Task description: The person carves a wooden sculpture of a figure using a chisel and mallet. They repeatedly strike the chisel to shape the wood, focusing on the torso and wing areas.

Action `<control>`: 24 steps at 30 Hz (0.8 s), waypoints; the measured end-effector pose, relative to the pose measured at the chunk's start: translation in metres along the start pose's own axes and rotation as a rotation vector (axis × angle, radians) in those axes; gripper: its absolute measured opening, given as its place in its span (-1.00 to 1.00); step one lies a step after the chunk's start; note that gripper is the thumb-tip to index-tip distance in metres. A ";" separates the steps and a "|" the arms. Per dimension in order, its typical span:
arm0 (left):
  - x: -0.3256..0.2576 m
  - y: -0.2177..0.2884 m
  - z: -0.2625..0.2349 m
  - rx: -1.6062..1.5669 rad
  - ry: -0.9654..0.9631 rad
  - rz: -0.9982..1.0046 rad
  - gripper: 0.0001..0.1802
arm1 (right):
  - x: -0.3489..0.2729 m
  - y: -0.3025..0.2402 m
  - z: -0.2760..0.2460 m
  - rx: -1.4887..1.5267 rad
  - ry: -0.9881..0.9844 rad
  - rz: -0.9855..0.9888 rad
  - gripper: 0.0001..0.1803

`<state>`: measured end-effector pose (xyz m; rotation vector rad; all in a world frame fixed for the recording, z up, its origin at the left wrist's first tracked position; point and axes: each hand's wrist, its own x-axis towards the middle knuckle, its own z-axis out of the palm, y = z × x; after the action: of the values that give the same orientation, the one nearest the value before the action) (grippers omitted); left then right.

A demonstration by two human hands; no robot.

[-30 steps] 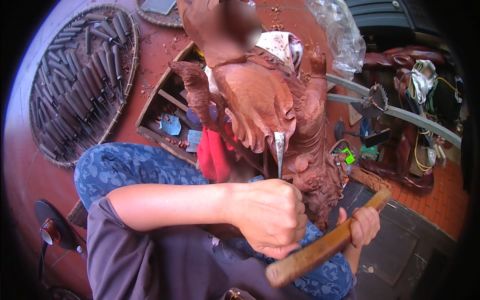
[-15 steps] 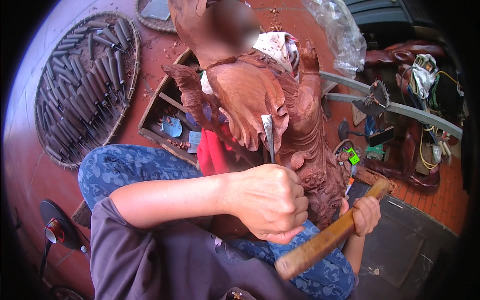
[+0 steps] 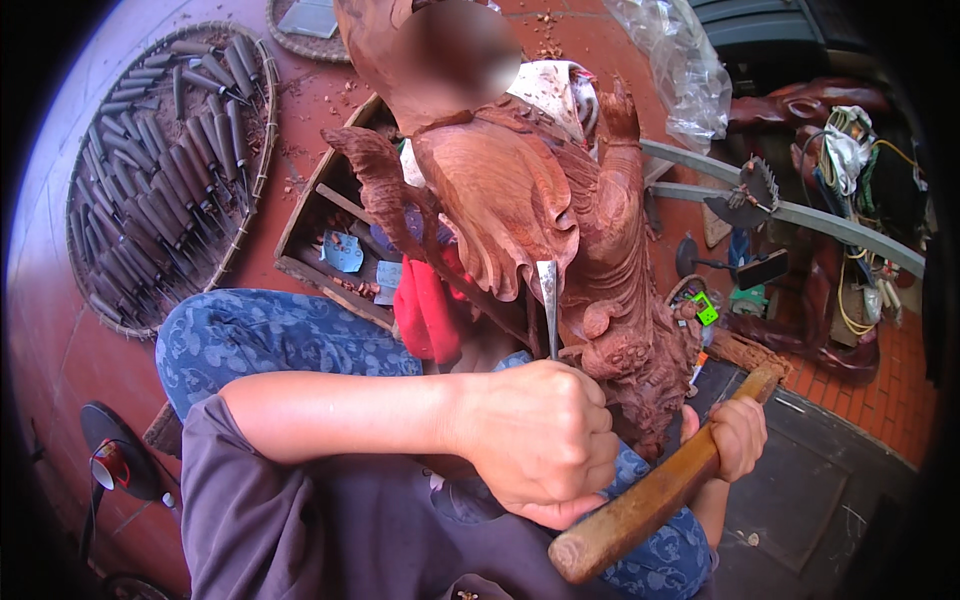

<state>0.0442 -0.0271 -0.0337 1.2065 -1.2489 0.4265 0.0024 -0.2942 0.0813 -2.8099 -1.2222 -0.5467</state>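
My left hand [image 3: 545,435] is closed in a fist around a carving chisel [image 3: 549,310]; its steel blade points away from me and the handle is hidden in the fist. The flared tip lies at the lower folded edge of a reddish wooden carved figure [image 3: 490,190], though I cannot tell whether it touches. To the right, my right hand [image 3: 738,438] grips a wooden mallet [image 3: 640,515] shaped like a thick bar. Its blunt near end hangs over my right leg, beside the left fist.
A round woven tray [image 3: 262,190] full of dark-handled chisels [image 3: 160,185] lies on the left floor. Behind the carving stands a wooden box [image 3: 290,262]; red cloth [image 3: 428,310] hangs beside it. Metal bars [image 3: 835,232] and cables [image 3: 850,180] are at right, a clear plastic sheet [image 3: 690,85] beyond.
The chisel tip has drawn back toward me and slightly right with my left fist. The mallet's near end has dropped a little lower. The carving has hardly moved.
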 end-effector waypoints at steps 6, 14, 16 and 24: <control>-0.002 -0.005 -0.002 0.031 -0.016 0.004 -0.68 | 0.006 -0.001 0.002 -0.053 -0.019 -0.062 -0.59; 0.001 -0.007 -0.003 0.020 -0.001 -0.023 -0.67 | 0.001 0.004 0.004 -0.150 -0.052 -0.069 -0.59; 0.001 -0.008 -0.002 0.034 0.003 -0.028 -0.67 | 0.000 0.004 0.004 -0.048 -0.016 -0.106 -0.59; 0.000 -0.010 -0.002 0.060 0.000 -0.025 -0.67 | -0.001 0.011 0.007 -0.034 0.014 -0.117 -0.59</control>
<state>0.0531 -0.0295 -0.0377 1.2718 -1.2270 0.4488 0.0117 -0.3010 0.0754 -2.7701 -1.3944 -0.5975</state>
